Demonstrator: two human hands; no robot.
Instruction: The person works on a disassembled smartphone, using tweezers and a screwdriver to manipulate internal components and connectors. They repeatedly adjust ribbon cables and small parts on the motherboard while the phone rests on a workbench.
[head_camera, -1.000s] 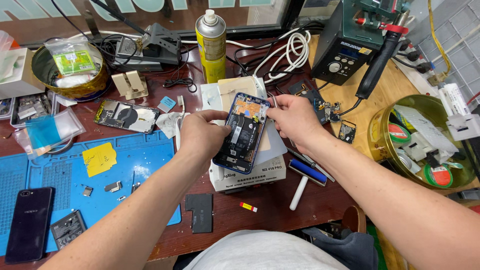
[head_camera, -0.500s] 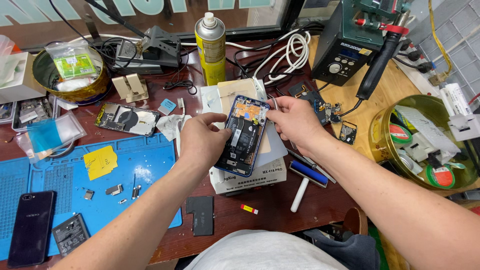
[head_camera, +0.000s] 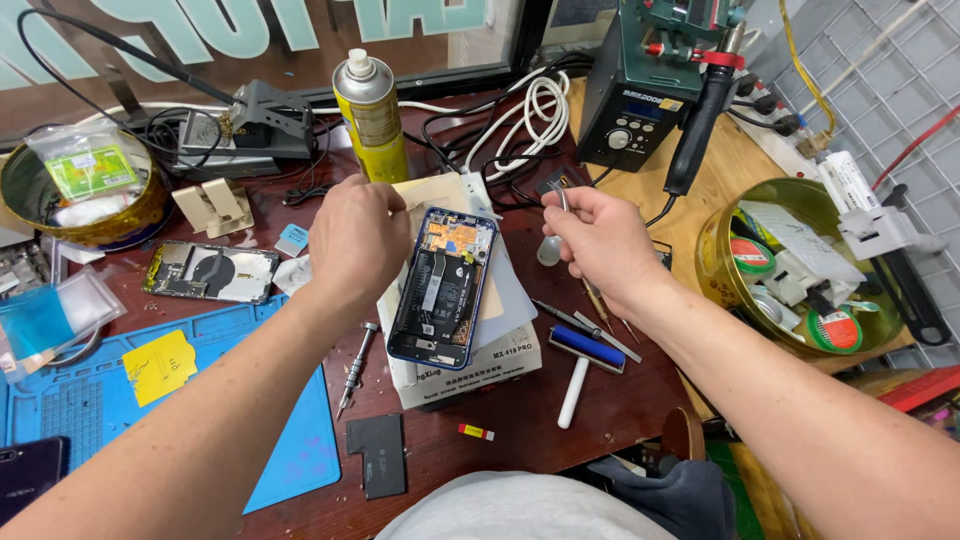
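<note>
Right hand (head_camera: 600, 240) pinches tweezers (head_camera: 562, 198), opened phone (head_camera: 442, 287) just below-left of them; left hand (head_camera: 358, 240) curled, contents unclear.

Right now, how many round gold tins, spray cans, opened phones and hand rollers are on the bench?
Round gold tins: 2
Yellow spray cans with a white cap: 1
Opened blue-framed phones: 1
Blue hand rollers with a white handle: 1
Total: 5
</note>
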